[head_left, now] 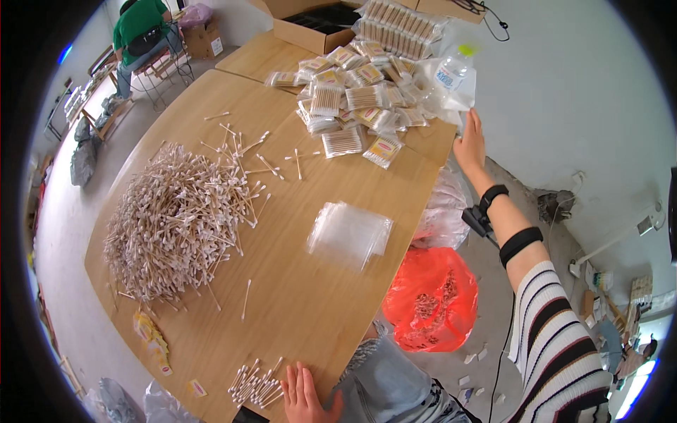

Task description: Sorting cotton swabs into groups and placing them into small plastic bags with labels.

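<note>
My right hand (470,143) is stretched out to the table's far right edge, fingers on a crumpled clear plastic bag (451,99) that lies around a plastic water bottle (452,69). I cannot tell whether it grips the bag. My left hand (305,395) lies flat and open on the near table edge, beside a small bunch of wooden cotton swabs (255,387). A big heap of loose swabs (173,222) covers the left of the wooden table (296,303). A stack of empty clear pouches (349,233) lies in the middle.
Several filled swab packets (352,99) are piled at the far end, by a cardboard box (314,25). A red plastic bag (431,297) sits on the floor right of the table. Another person in green (141,28) sits at the far left.
</note>
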